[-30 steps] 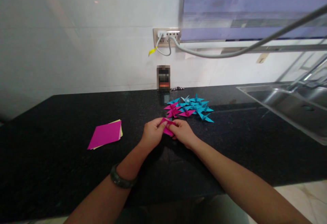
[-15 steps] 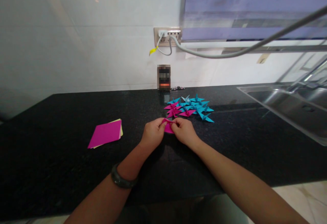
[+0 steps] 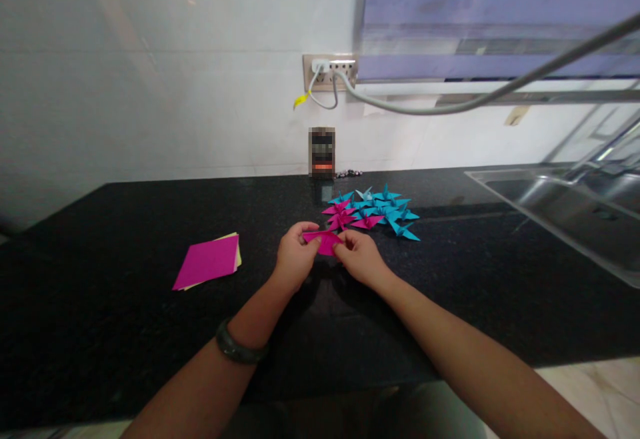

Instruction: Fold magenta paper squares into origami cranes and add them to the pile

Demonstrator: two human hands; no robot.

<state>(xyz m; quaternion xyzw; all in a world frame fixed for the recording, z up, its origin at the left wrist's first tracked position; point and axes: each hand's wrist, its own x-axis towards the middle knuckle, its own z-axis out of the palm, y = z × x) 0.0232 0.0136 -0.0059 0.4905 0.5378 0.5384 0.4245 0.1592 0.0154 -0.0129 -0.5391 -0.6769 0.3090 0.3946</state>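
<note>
Fingers (image 3: 302, 235) of the left hand (image 3: 294, 257) and right hand (image 3: 362, 258) are pinching shut on opposite ends of the folded pink paper (image 3: 325, 242), which is lying between them with its long axis running left to right, just above the worktop (image 3: 125, 322), equally near both hands.

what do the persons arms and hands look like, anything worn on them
The left forearm and right forearm are bare, with no sleeves in view. The left hand and right hand wear no gloves, and no rings can be made out. A dark band, like a bracelet or watch strap, circles the left wrist; the right wrist is bare.
</note>
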